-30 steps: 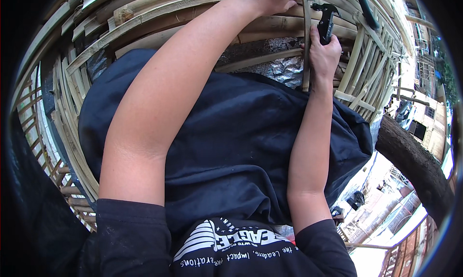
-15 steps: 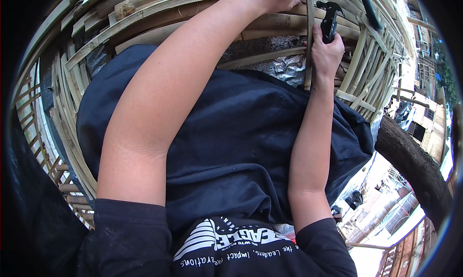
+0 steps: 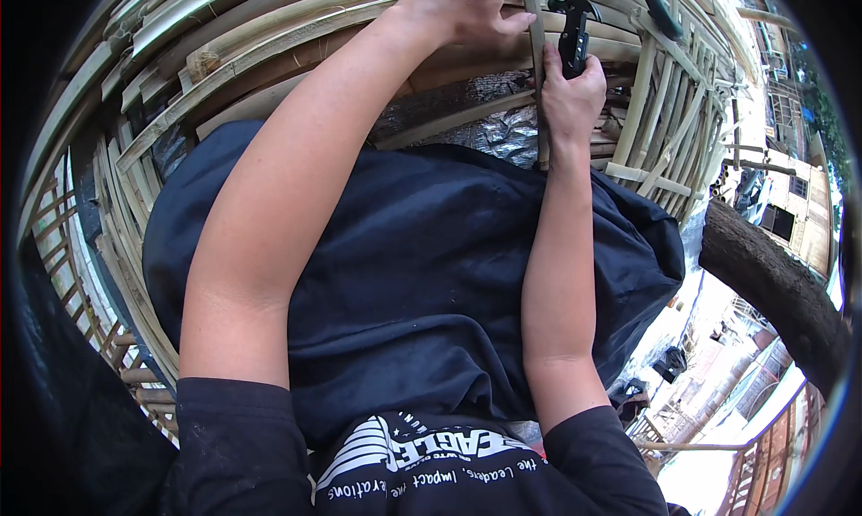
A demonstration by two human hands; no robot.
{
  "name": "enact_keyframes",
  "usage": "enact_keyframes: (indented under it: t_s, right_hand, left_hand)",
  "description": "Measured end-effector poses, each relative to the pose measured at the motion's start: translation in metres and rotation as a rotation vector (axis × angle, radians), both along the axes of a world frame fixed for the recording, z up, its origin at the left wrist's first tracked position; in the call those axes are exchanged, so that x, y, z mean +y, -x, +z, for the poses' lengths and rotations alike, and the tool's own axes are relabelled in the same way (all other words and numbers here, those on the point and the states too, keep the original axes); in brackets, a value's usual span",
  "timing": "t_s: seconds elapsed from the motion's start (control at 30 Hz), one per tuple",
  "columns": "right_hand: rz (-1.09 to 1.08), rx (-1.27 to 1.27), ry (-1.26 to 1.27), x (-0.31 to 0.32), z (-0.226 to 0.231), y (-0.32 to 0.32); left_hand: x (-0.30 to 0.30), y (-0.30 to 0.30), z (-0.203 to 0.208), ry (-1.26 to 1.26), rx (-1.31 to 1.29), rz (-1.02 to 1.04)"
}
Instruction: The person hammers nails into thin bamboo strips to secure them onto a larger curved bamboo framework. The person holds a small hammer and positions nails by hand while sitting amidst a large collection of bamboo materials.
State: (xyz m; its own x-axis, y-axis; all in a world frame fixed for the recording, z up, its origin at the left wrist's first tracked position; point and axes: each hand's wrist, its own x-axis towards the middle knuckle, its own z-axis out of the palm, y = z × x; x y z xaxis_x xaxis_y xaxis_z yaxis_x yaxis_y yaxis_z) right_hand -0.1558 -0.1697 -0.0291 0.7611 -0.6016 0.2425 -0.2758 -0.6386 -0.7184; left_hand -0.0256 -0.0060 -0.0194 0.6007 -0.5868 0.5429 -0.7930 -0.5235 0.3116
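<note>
The left grip [image 3: 465,4] has dropped back a little and spread: half a second ago its fingers were bunched beside the strip [image 3: 537,49], and now its thumb sticks out straight. The strip, hammer [image 3: 573,44] and right grip [image 3: 573,98] sit further left in view, but so do the slats [image 3: 296,44], so the head has probably turned. I take this as the left side easing off or resetting, with the right side keeping the work steady.

The left grip is wide and holds nothing visible; its fingers blur at the upper edge, and whether the thumb touches the strip I cannot tell. The strip stands upright between the two grips, its lower end by the dark cloth [image 3: 404,229]. The right grip is wrapped round the hammer's handle, head up, its thumb close along the strip; whether it pinches that too is unclear.
</note>
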Motion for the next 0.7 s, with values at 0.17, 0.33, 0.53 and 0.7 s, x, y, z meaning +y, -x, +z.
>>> enact_keyframes:
  t_s: [0.17, 0.33, 0.53, 0.7]
  right_hand:
    - [-0.005, -0.018, -0.023, 0.006, 0.005, 0.003]
    - [-0.006, -0.021, -0.078, 0.018, 0.014, 0.003]
    - [-0.050, 0.017, -0.092, 0.017, 0.017, 0.005]
    - [-0.062, -0.196, 0.070, 0.024, 0.021, 0.010]
  left_hand:
    - [0.001, 0.014, 0.015, -0.190, -0.009, 0.062]
    - [-0.003, 0.007, 0.005, -0.170, -0.064, 0.106]
    - [-0.007, 0.009, 0.006, -0.157, -0.056, 0.098]
    - [-0.008, 0.006, 0.007, -0.180, -0.074, 0.083]
